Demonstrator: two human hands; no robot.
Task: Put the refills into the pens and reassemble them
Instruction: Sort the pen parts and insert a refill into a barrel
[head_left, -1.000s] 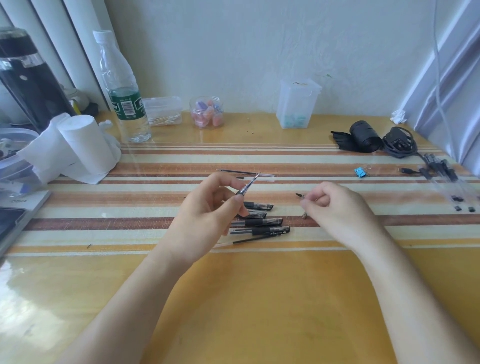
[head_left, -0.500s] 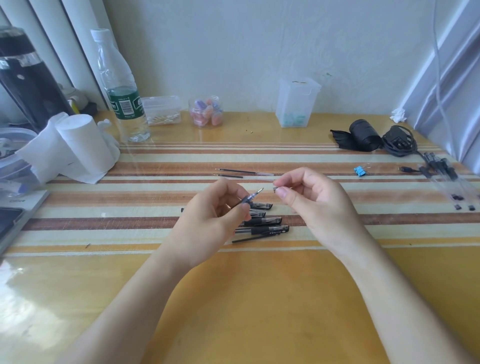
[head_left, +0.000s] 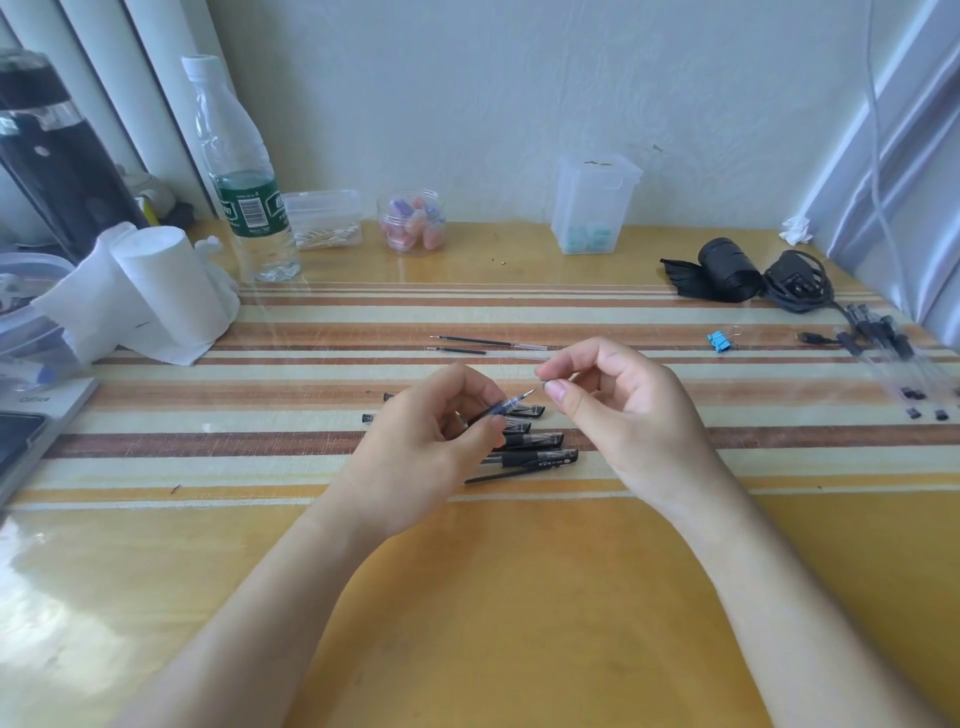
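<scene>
My left hand (head_left: 431, 441) grips a pen barrel (head_left: 506, 405) whose refill tip sticks out up and to the right. My right hand (head_left: 618, 410) pinches a small pen tip piece (head_left: 544, 383) between thumb and forefinger, right at the end of that refill tip. Under my hands lie several black pens and caps (head_left: 535, 457) on the striped table (head_left: 519, 597). Two loose refills (head_left: 483, 341) lie farther back. More pens (head_left: 893, 353) lie at the right edge.
At the back left stand a water bottle (head_left: 244, 187) and a paper roll (head_left: 171, 286). A cotton swab box (head_left: 324, 218), a small jar (head_left: 413, 221) and a clear container (head_left: 592, 202) line the wall. A black cable bundle (head_left: 753, 275) and blue clip (head_left: 719, 341) lie right.
My right hand rose from the table on the right and came left with the tip piece to the refill's end. My left hand lowered the barrel slightly.
</scene>
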